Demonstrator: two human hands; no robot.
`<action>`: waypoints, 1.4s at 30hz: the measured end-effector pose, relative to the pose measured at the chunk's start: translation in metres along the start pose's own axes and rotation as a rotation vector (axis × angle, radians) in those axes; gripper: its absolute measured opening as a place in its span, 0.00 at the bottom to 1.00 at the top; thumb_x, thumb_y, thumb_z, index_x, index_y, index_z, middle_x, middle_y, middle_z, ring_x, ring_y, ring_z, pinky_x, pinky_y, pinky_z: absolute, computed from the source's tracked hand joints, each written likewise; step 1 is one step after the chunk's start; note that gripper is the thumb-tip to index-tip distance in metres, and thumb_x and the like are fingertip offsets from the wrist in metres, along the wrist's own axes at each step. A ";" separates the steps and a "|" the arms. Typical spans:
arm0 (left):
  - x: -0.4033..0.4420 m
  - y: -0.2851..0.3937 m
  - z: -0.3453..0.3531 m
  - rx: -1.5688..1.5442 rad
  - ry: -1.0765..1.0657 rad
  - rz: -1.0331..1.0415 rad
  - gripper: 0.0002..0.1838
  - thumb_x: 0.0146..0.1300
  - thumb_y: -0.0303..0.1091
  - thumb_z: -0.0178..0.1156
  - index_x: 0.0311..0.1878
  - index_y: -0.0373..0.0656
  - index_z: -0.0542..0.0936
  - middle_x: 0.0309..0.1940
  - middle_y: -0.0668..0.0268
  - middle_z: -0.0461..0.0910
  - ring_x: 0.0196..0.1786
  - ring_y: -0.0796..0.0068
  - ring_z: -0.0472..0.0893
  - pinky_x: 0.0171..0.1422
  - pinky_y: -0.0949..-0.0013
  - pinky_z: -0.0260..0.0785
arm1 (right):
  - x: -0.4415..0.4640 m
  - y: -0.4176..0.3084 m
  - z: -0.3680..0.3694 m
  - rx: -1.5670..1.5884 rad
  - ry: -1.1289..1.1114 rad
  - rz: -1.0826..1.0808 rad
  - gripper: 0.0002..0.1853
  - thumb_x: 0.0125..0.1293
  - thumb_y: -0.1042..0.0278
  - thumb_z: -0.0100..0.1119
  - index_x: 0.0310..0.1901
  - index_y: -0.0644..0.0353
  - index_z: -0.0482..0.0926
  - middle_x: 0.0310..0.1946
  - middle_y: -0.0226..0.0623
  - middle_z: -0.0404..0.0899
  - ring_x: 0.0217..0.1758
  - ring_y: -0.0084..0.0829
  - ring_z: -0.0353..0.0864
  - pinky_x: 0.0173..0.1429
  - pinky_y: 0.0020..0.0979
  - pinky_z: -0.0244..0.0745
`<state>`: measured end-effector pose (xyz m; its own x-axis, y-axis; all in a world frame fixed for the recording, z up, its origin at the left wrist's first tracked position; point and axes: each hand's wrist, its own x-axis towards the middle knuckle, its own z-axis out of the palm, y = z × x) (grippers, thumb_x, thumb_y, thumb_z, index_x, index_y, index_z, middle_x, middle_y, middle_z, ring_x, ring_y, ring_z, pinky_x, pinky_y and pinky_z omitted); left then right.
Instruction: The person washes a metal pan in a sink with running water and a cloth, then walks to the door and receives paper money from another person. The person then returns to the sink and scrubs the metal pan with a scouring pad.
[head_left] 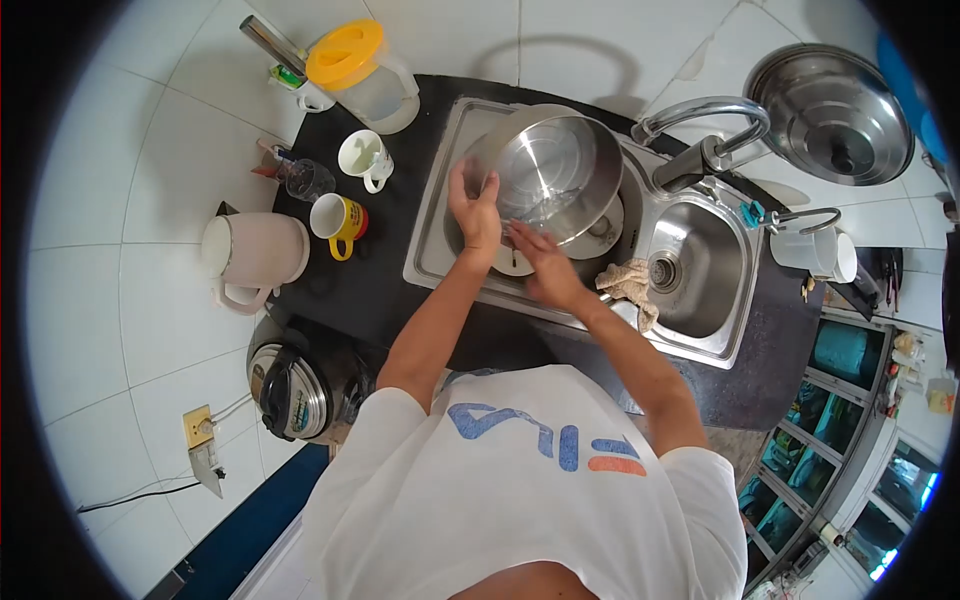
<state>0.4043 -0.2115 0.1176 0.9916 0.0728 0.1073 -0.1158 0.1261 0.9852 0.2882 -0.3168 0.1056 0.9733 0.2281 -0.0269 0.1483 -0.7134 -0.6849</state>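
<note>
A large steel pot (590, 170) is tilted over the left basin of the sink (425, 240), its shiny inside showing. My left hand (478, 213) grips the pot at its left side, thumb apart from the fingers. Against the pot's lower edge lies my right hand (545, 265); its fingers are stretched out and no object shows in them. Beneath the pot, white dishes (598, 235) show in the basin. A brown patterned cloth (630, 290) hangs over the divider beside my right wrist.
The curved faucet (700, 155) stands behind the basins. A yellow-lidded pitcher (375, 85), a white mug (366, 158), a yellow mug (338, 220) and a kettle (260, 250) stand left. A steel lid (830, 115) leans on the back wall.
</note>
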 end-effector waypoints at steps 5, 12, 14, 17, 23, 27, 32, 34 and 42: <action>0.002 0.034 0.000 0.177 -0.118 -0.069 0.21 0.59 0.23 0.62 0.58 0.40 0.78 0.49 0.60 0.74 0.54 0.67 0.74 0.61 0.67 0.64 | -0.023 0.068 -0.027 -0.843 -0.139 0.008 0.33 0.60 0.70 0.53 0.69 0.58 0.63 0.71 0.36 0.60 0.74 0.35 0.58 0.80 0.45 0.43; 0.008 0.026 0.016 0.247 -0.102 0.125 0.22 0.56 0.21 0.64 0.56 0.42 0.80 0.44 0.65 0.74 0.46 0.73 0.74 0.56 0.71 0.65 | -0.020 0.031 -0.002 -0.568 -0.096 0.128 0.47 0.43 0.65 0.68 0.70 0.62 0.61 0.71 0.41 0.59 0.75 0.37 0.56 0.79 0.47 0.44; 0.001 0.027 0.023 0.325 -0.058 0.161 0.22 0.55 0.21 0.65 0.55 0.42 0.81 0.43 0.65 0.74 0.44 0.73 0.73 0.53 0.71 0.65 | -0.007 0.012 0.009 -0.170 -0.042 0.138 0.48 0.43 0.66 0.68 0.70 0.61 0.60 0.72 0.40 0.58 0.75 0.37 0.55 0.79 0.47 0.44; -0.003 0.028 0.027 0.305 -0.012 0.121 0.22 0.55 0.21 0.65 0.55 0.43 0.81 0.41 0.66 0.74 0.42 0.73 0.73 0.51 0.71 0.66 | -0.003 -0.002 0.005 0.064 0.013 0.107 0.45 0.46 0.67 0.66 0.70 0.61 0.60 0.72 0.39 0.58 0.75 0.37 0.56 0.79 0.47 0.44; 0.011 0.027 0.009 0.286 -0.068 0.082 0.23 0.52 0.23 0.67 0.55 0.41 0.80 0.46 0.59 0.76 0.48 0.62 0.75 0.53 0.64 0.67 | -0.030 0.069 -0.006 -0.811 0.049 0.016 0.39 0.50 0.69 0.60 0.68 0.61 0.65 0.70 0.38 0.61 0.73 0.39 0.61 0.77 0.47 0.48; 0.009 0.015 0.017 0.306 -0.032 0.133 0.23 0.53 0.24 0.67 0.55 0.42 0.80 0.43 0.61 0.75 0.46 0.65 0.74 0.53 0.67 0.66 | -0.023 0.028 0.003 -0.481 -0.035 0.143 0.39 0.46 0.73 0.62 0.65 0.64 0.67 0.69 0.39 0.63 0.74 0.35 0.59 0.77 0.47 0.49; 0.005 0.023 0.021 0.329 0.018 0.170 0.24 0.52 0.25 0.67 0.56 0.43 0.80 0.40 0.60 0.74 0.46 0.63 0.74 0.52 0.66 0.66 | -0.020 0.020 0.015 -0.230 0.174 0.043 0.34 0.46 0.77 0.59 0.61 0.63 0.71 0.64 0.38 0.69 0.68 0.38 0.66 0.76 0.49 0.52; 0.004 0.026 0.017 0.300 -0.022 0.086 0.23 0.52 0.25 0.66 0.55 0.41 0.80 0.42 0.59 0.75 0.47 0.62 0.75 0.54 0.64 0.66 | -0.026 0.046 0.004 -0.449 0.155 0.060 0.32 0.49 0.75 0.60 0.61 0.62 0.72 0.62 0.38 0.70 0.67 0.37 0.67 0.76 0.49 0.53; 0.028 0.018 0.020 0.149 -0.092 -0.058 0.20 0.54 0.26 0.63 0.53 0.34 0.80 0.53 0.51 0.79 0.57 0.56 0.77 0.65 0.63 0.63 | -0.014 0.031 -0.005 -0.509 0.281 -0.239 0.13 0.55 0.69 0.55 0.43 0.54 0.81 0.44 0.35 0.79 0.49 0.39 0.77 0.71 0.46 0.61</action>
